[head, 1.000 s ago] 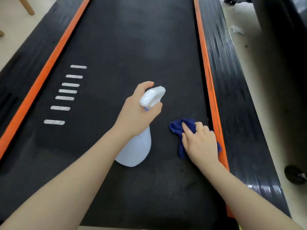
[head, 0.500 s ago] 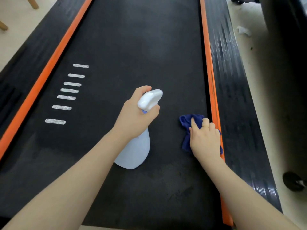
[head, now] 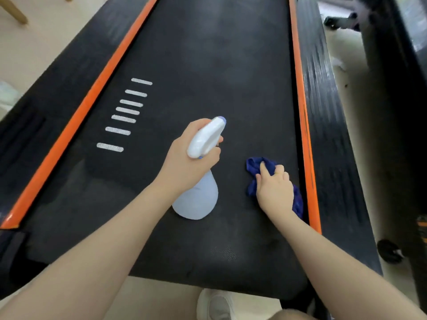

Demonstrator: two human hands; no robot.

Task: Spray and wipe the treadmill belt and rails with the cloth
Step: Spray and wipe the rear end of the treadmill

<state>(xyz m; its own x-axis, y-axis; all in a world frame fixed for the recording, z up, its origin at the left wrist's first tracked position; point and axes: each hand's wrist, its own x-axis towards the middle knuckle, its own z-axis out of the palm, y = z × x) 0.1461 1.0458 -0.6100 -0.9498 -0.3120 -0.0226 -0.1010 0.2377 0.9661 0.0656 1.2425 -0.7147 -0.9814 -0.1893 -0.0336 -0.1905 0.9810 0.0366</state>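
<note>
Under the left hand (head: pixel 184 162), gripped at the neck, the spray bottle (head: pixel 198 197) stands on the belt (head: pixel 208 65). Just right, the right hand (head: pixel 275 192) presses the cloth (head: pixel 253 167), fingers forward; the orange-edged right rail (head: pixel 307 144) lies just beyond, nearest this hand.

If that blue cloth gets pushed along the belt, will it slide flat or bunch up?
Probably bunches: the blue cloth already lies crumpled under the right hand, so it looks soft and floppy. The belt looks matte and textured, so it likely drags rather than glides.
</note>
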